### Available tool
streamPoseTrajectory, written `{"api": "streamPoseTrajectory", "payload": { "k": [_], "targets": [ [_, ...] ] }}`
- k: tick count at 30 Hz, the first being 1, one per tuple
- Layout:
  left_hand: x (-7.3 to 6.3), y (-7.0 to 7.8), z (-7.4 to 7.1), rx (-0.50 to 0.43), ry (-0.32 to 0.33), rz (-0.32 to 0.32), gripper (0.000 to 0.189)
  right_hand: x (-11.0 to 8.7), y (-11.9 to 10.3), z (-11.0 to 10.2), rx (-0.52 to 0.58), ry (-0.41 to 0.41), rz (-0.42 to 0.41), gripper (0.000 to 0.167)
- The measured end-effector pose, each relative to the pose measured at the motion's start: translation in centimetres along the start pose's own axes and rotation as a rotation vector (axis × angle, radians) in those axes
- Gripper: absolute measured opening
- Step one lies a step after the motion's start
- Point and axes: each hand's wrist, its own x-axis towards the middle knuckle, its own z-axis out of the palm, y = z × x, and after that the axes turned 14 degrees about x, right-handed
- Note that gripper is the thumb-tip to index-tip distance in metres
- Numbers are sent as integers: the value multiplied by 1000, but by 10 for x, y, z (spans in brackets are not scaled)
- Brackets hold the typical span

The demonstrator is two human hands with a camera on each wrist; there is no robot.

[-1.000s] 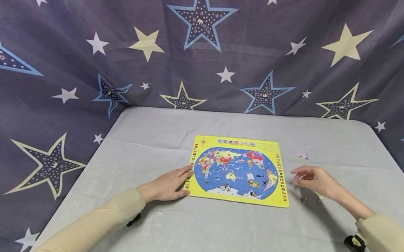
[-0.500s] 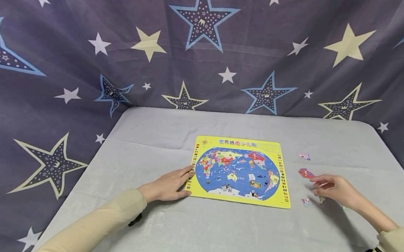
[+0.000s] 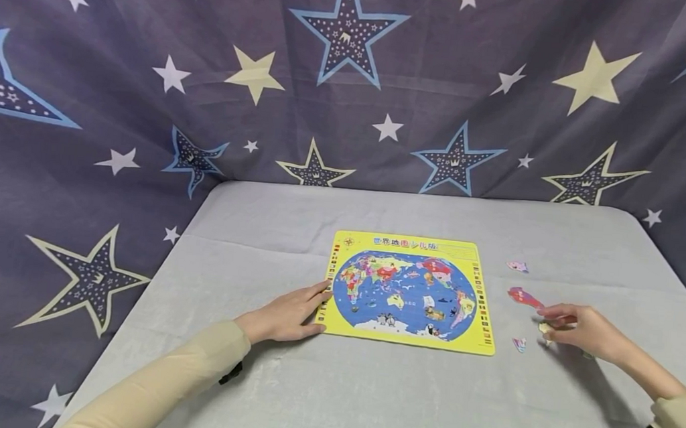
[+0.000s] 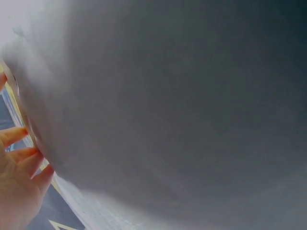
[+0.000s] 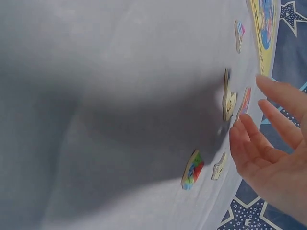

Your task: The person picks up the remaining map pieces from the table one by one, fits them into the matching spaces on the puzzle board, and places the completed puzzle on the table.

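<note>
My left hand rests with outstretched fingers on the left edge of a yellow-bordered world map puzzle board. In the left wrist view, the left fingers lie along the board's edge. My right hand is right of the board, low over loose puzzle pieces. Its thumb and fingers stand apart in the right wrist view. Nearest its fingertips is a cream puzzle piece; whether they touch it I cannot tell. A red puzzle piece lies just beyond.
On the grey cloth lie a pink-purple piece farther back and a blue-pink piece nearer. A green-red piece and a pale piece lie under the right hand. A star-patterned curtain surrounds the table.
My right hand has moved right and nearer the front, away from the board. The red piece, first seen at its fingertips, now lies on the cloth. The left hand has stayed on the board.
</note>
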Motion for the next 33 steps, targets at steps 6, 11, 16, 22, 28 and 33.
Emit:
{"api": "streamPoseTrajectory", "payload": {
  "k": [6,11,16,22,28,33],
  "targets": [
    [1,0,2,8,1,-4,68,2,6,-1,4,-27,8,42],
    [1,-1,2,7,4,-3,68,3,10,0,12,-34,11,44],
    [1,0,3,8,5,-3,68,4,14,2,-29,-29,-34,42],
    [0,-1,2,11,4,2,67,5,19,5,-68,-27,-96,39],
    [0,-1,1,5,4,0,67,6,20,3,-45,-45,-73,37],
    [1,-1,1,4,3,-1,68,6,21,3,-31,-51,-49,36]
  ]
}}
